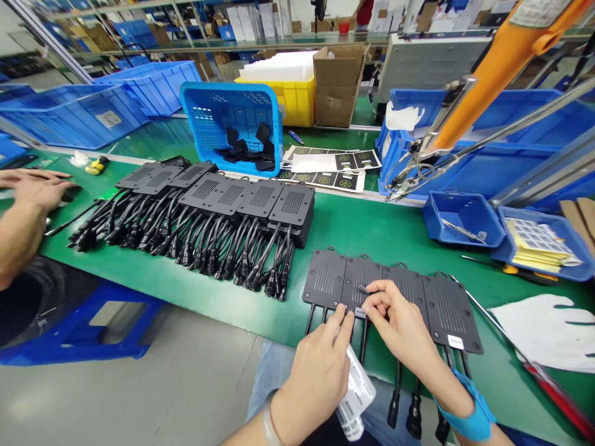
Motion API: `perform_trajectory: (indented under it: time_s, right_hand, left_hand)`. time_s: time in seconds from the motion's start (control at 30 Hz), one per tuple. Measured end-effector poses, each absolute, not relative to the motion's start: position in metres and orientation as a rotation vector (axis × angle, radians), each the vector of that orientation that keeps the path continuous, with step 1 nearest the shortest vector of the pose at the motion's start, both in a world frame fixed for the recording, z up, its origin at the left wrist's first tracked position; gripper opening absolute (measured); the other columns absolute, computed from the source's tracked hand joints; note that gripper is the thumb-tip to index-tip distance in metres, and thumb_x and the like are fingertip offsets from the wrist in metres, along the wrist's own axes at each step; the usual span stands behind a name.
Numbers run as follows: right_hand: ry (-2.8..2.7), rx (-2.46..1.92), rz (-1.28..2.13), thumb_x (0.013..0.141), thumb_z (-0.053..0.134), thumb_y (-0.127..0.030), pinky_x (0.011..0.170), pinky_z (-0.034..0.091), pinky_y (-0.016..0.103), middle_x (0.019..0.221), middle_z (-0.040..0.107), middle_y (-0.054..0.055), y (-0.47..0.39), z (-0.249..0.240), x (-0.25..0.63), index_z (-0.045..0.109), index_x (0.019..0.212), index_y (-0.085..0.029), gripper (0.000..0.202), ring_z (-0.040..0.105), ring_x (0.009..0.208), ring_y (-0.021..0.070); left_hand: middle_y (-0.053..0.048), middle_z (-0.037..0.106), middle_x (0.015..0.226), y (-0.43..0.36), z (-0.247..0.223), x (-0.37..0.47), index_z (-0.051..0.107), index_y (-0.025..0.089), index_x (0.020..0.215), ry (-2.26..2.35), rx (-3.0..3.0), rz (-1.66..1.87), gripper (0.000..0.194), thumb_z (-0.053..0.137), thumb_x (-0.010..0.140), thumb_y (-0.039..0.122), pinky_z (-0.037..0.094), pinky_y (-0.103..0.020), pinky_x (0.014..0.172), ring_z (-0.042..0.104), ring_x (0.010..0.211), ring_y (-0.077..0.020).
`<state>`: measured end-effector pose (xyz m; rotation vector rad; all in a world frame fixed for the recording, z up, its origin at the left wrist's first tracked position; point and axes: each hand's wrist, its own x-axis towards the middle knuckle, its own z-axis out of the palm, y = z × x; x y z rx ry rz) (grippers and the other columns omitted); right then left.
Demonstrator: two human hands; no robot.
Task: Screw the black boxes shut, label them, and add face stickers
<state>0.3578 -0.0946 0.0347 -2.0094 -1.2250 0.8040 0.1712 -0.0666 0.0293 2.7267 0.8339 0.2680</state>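
Observation:
Several flat black finned boxes (395, 296) with cables lie in a row at the green table's near edge. My left hand (320, 365) holds a white roll of labels (356, 390) and its fingertips touch the second box's lower edge. My right hand (395, 322) pinches a small white label (361, 311) against that same edge. The rightmost box carries a white label (455, 341) at its lower corner.
A long row of the same black boxes (218, 198) with cables covers the table's left. Another person's hand (32, 186) rests at the far left. A blue basket (232, 127), sticker sheets (325, 168), blue bins (465, 217), a white glove (548, 331) and a hanging orange tool (493, 74) surround them.

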Motion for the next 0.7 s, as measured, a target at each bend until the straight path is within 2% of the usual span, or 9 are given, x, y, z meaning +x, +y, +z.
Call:
perform_trajectory:
  time_s: [0.2, 0.47, 0.7]
  right_hand:
    - [-1.228, -2.005, 0.794, 0.082, 0.047, -0.041, 0.064, 0.043, 0.03, 0.08, 0.069, -0.003, -0.0955, 0.034, 0.358, 0.051, 0.106, -0.026, 0.028, 0.058, 0.064, 0.0155]
    - [-1.234, -1.998, 0.781, 0.083, 0.049, -0.039, 0.064, 0.043, 0.03, 0.08, 0.069, -0.004, -0.0962, 0.0326, 0.3577, 0.051, 0.106, -0.026, 0.026, 0.057, 0.064, 0.0146]
    - [-1.258, -1.991, 0.755, 0.082, 0.049, -0.035, 0.062, 0.044, 0.029, 0.079, 0.069, -0.004, -0.0944, 0.0328, 0.3574, 0.051, 0.105, -0.026, 0.025, 0.058, 0.063, 0.0142]
  left_hand:
    - [-0.023, 0.051, 0.145, -0.0665, 0.0324, 0.1724, 0.043, 0.012, 0.144, 0.84, 2.756, 0.16, 0.066, 0.041, 0.079, 0.002, 0.063, -0.042, 0.076, 0.07, 0.103, -0.0301]
    - [-0.024, 0.054, 0.141, -0.0668, 0.0317, 0.1755, 0.05, 0.017, 0.142, 0.836, 2.824, 0.188, 0.068, 0.041, 0.076, -0.001, 0.063, -0.041, 0.069, 0.072, 0.095, -0.0304]
    - [-0.024, 0.054, 0.141, -0.068, 0.0337, 0.1785, 0.047, 0.017, 0.144, 0.852, 2.872, 0.127, 0.07, 0.044, 0.075, 0.001, 0.063, -0.039, 0.067, 0.072, 0.09, -0.0283]
